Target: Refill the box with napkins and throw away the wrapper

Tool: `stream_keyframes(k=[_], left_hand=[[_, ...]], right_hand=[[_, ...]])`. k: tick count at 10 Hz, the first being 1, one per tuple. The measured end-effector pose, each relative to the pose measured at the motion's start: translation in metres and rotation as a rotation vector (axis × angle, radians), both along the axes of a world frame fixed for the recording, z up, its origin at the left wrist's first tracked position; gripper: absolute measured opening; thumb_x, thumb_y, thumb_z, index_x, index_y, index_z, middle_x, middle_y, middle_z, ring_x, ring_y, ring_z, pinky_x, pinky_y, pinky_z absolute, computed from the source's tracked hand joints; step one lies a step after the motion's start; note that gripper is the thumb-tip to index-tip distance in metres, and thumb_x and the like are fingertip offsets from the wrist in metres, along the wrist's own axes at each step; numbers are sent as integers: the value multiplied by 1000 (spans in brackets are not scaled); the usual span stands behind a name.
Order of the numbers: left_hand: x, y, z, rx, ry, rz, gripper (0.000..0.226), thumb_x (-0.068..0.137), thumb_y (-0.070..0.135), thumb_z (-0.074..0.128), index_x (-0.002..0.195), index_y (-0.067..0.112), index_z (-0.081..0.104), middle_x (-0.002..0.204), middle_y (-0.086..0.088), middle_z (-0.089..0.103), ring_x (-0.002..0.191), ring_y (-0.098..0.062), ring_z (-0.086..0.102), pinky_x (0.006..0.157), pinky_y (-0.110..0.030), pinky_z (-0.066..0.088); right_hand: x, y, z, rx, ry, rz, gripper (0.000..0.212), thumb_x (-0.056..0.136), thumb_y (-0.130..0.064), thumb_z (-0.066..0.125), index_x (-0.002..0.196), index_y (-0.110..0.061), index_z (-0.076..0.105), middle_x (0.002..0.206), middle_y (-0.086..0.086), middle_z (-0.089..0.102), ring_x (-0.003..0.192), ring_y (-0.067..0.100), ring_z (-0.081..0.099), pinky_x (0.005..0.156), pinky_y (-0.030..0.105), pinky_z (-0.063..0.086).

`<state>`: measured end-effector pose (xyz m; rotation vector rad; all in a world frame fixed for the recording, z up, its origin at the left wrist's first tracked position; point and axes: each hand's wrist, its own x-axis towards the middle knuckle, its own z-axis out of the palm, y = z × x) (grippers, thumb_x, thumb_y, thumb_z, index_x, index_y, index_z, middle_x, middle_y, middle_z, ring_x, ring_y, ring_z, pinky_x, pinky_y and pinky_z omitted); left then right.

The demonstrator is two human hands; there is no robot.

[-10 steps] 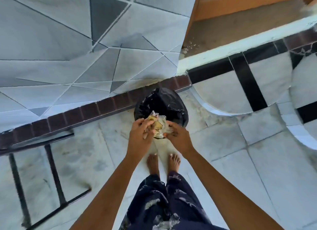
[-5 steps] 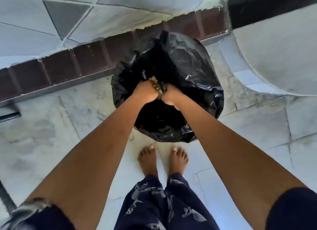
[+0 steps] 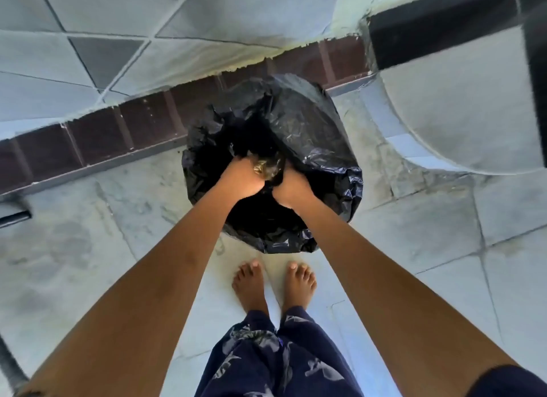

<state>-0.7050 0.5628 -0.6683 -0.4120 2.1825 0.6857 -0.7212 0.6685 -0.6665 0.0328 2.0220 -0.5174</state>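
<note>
The left hand (image 3: 241, 179) is curled around the crumpled wrapper (image 3: 266, 168), which sits just past its fingertips inside the black bin bag (image 3: 310, 136). The right hand (image 3: 291, 189) pinches the bag's edge. Slack plastic could fold inward, catching the wrapper at the rim.

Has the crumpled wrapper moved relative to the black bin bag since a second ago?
Yes. The wrapper, earlier held above the near rim of the black bin bag, now sits lower, pushed into its opening by the left hand and right hand.

Soft bluish daylight, glare on bin bag (image 3: 310, 136), bag interior v. dark, wide-angle edge warp, slight blur
</note>
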Motion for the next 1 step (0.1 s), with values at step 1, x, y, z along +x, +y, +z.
stream_keyframes(k=[1], left_hand=[[14, -4, 62, 24, -1, 156, 53, 88, 10, 47, 139, 9, 34, 138, -22, 40, 126, -39, 41, 101, -36, 35]], right_hand=[[8, 13, 61, -52, 56, -76, 69, 82, -2, 51, 143, -5, 21, 142, 24, 35, 128, 38, 39, 104, 38, 35]])
